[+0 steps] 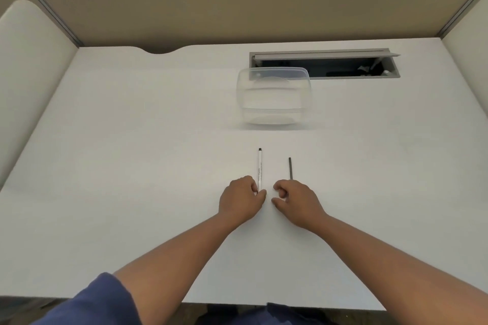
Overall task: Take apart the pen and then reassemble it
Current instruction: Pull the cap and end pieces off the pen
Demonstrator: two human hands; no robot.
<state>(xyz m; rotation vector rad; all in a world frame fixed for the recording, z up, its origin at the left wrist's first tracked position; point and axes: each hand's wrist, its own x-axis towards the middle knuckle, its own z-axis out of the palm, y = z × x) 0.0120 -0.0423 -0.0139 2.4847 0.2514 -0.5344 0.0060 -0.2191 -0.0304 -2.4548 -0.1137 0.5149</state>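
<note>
A white pen barrel (259, 166) with a dark far tip lies on the white desk (132, 166), pointing away from me. My left hand (241, 199) pinches its near end between thumb and fingers. A thin dark refill rod (290, 168) lies parallel a little to the right. My right hand (294, 202) rests on the desk just below the rod's near end, fingers curled and apart, with nothing visible in them; whether a fingertip touches the rod I cannot tell.
A clear plastic container (273, 96) with a lid stands beyond the pen. Behind it is an open cable slot (324, 64) in the desk. Beige partition walls (237, 0) enclose the desk on three sides. The desk's front edge runs near my body.
</note>
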